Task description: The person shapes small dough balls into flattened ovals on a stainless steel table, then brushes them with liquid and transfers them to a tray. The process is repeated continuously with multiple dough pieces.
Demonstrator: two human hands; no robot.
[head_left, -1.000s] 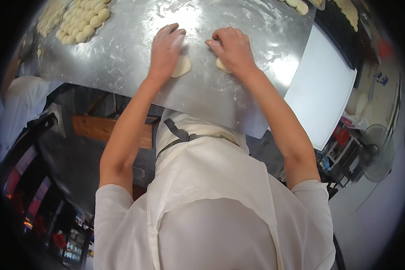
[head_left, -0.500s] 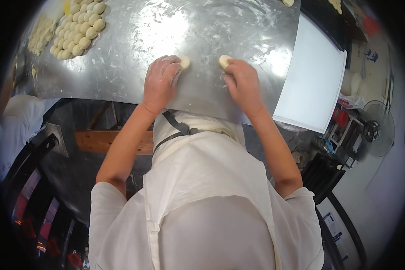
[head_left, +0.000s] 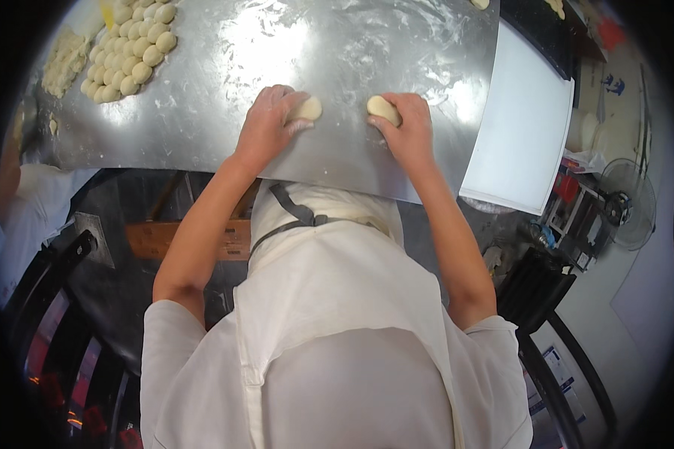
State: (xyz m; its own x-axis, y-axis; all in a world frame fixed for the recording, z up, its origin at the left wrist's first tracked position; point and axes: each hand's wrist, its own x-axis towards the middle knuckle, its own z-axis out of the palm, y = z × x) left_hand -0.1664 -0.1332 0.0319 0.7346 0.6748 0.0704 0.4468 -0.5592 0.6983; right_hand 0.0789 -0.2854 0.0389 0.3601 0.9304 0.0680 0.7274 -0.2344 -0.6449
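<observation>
My left hand [head_left: 268,126] is cupped over a pale dough piece [head_left: 305,111] on the floured steel table [head_left: 337,52]. A second dough piece [head_left: 383,109] lies under the fingers of my right hand [head_left: 408,131], a short gap from the first. Both hands press their dough against the table near its front edge. Each dough piece sticks out past the fingertips.
Several rolled dough balls [head_left: 131,45] are grouped at the far left of the table, beside a lump of raw dough [head_left: 64,60]. A white board [head_left: 520,127] lies at the right. Another person in white [head_left: 19,209] stands at the left. A fan [head_left: 627,203] sits at the right.
Both hands have drawn back toward the table's front edge with the dough, and the flat pieces now look rounder. The dough balls at the left have come further into view.
</observation>
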